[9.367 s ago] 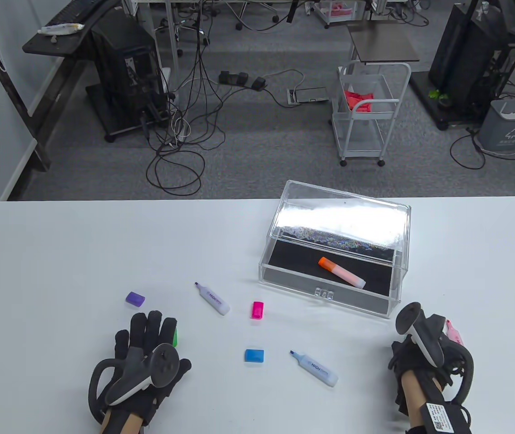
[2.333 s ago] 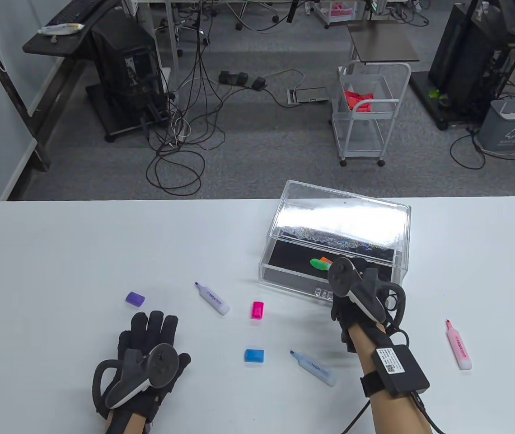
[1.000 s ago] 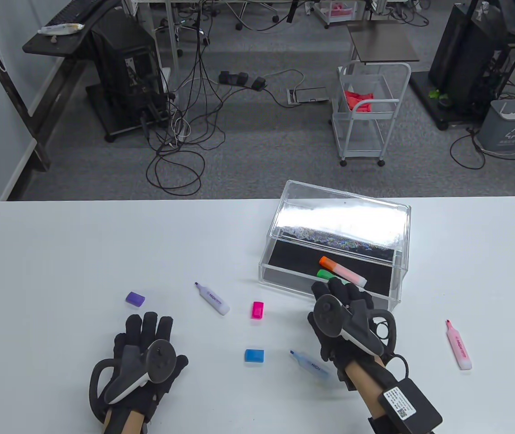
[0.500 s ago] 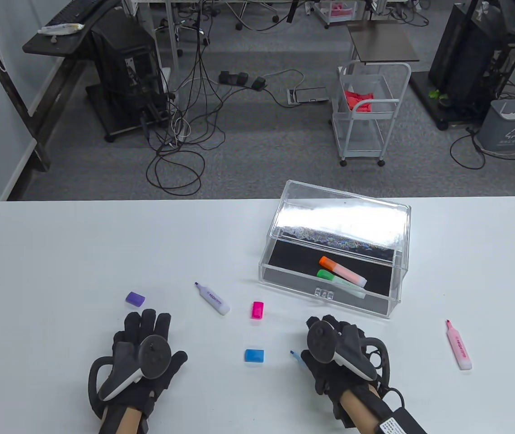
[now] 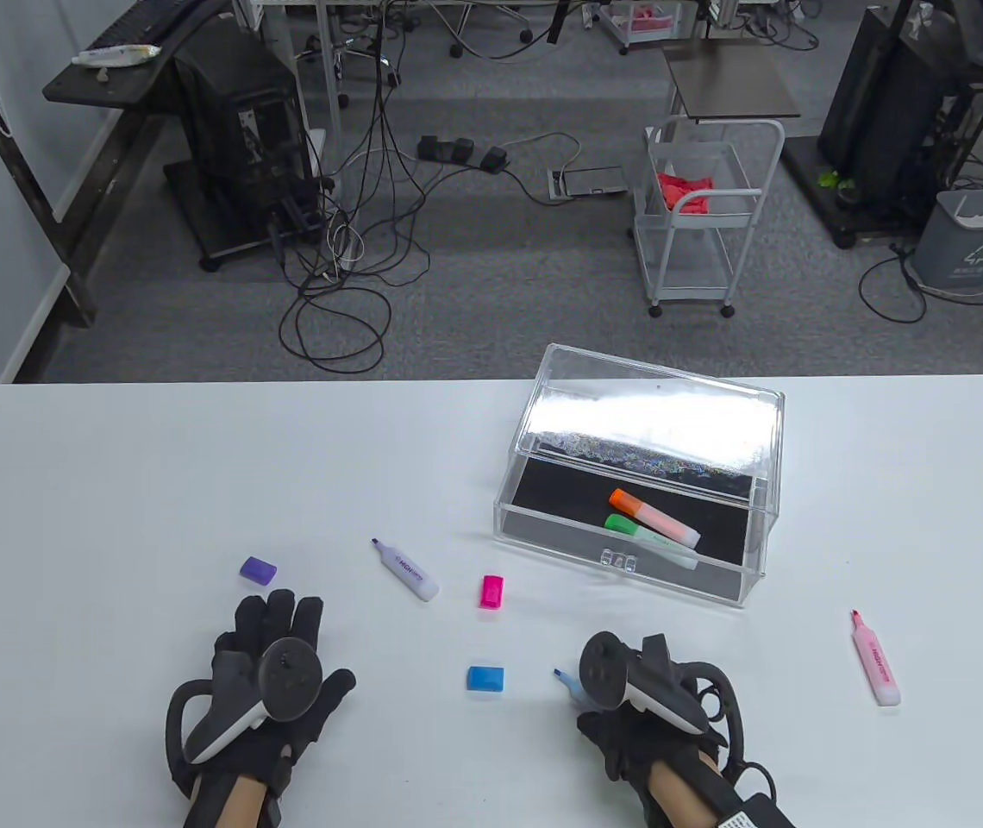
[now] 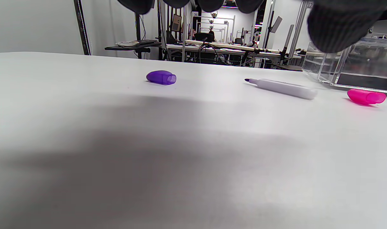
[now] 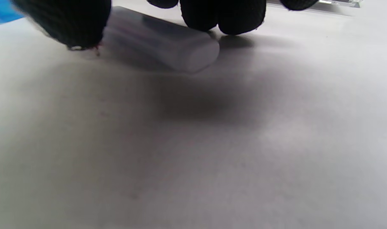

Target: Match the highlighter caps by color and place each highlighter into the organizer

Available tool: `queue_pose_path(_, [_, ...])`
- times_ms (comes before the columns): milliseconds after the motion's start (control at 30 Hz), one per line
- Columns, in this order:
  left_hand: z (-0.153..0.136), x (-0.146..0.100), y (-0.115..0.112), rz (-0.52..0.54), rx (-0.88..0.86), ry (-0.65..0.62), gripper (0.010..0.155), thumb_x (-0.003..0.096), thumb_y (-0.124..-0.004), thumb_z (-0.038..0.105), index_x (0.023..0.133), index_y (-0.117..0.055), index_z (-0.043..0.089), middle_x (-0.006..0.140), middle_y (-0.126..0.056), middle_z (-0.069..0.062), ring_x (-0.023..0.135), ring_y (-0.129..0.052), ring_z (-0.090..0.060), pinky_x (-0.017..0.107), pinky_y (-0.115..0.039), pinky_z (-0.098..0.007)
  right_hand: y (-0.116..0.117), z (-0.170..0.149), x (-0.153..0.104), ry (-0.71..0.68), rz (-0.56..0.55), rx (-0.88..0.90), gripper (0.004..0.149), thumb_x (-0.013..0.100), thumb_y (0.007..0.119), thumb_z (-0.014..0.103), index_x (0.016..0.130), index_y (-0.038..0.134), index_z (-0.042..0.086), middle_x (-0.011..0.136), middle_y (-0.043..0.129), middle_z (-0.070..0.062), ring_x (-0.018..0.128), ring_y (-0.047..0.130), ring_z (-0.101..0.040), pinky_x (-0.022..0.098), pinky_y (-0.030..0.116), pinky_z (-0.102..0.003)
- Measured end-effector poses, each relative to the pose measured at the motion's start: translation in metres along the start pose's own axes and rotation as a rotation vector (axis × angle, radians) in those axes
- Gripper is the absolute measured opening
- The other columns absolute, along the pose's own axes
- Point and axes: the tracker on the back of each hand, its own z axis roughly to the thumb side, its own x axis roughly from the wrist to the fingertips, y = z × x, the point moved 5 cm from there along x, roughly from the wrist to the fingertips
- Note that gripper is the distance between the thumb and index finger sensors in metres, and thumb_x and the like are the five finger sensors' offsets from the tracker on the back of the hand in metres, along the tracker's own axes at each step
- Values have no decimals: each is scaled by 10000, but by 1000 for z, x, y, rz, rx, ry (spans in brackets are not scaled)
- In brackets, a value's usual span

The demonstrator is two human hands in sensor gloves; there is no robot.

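- The right hand (image 5: 642, 690) is down over the blue highlighter (image 5: 566, 681) near the table's (image 5: 112, 483) front edge, right of centre. In the right wrist view, the fingertips (image 7: 223, 17) sit on top of the barrel with the thumb on its other side, pinching it where it lies on the table.
- Only the blue tip shows in the table view, pointing at the blue cap (image 5: 486, 678) just to its left.
- The left hand (image 5: 263, 681) lies flat near the front edge on the left side, fingers straight and close together, holding nothing.
- Just beyond its fingertips lies the purple cap (image 5: 258, 567); the uncapped purple highlighter (image 5: 406, 570) is to the right of that, then the pink cap (image 5: 491, 592).
- The clear organizer (image 5: 629, 565) sits toward the back edge, right of centre, lid propped up. The orange-capped highlighter (image 5: 654, 517) and green-capped highlighter (image 5: 651, 541) lie side by side in it.
- The uncapped pink highlighter (image 5: 876, 658) lies toward the right edge, well apart from its cap.
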Motion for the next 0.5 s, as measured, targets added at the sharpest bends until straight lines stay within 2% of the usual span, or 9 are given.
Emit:
queue_pose_path(133, [2,0,-1,-1,9,-5,882,601,-565,686,1211,-103,246,1257,-34,-102,1188,-87,-481,830,-281,-667,4,4,1,4,-6,-61,758,395,831,478,1021,493,216,1031,576,-133,918,653,-388,677,489,-673])
queue_pose_path(233, [3,0,-2,-5,21,-6,882,600,-564,687,1211,-104,247,1257,-37,-103,1189,-90,-480,831,-282,-666,5,8,1,-6,-11,-70,682,409,813,447,999,556,220,1001,602,-125,895,672,-377,671,506,-666])
queue_pose_path(333, [5,0,-4,-10,34,-7,883,601,-566,685,1211,-106,244,1257,-42,-106,1188,-94,-483,830,-284,-665,2,13,0,-14,-66,-118,609,413,814,410,962,624,227,948,690,-103,857,749,-345,656,567,-651])
queue_pose_path(500, [9,0,-6,-12,44,-14,882,601,-566,684,1211,-106,242,1257,-41,-105,1188,-95,-481,832,-283,-661,1,22,-1,-50,-120,-195,576,416,799,388,942,661,198,904,749,-119,810,816,-334,628,626,-647])
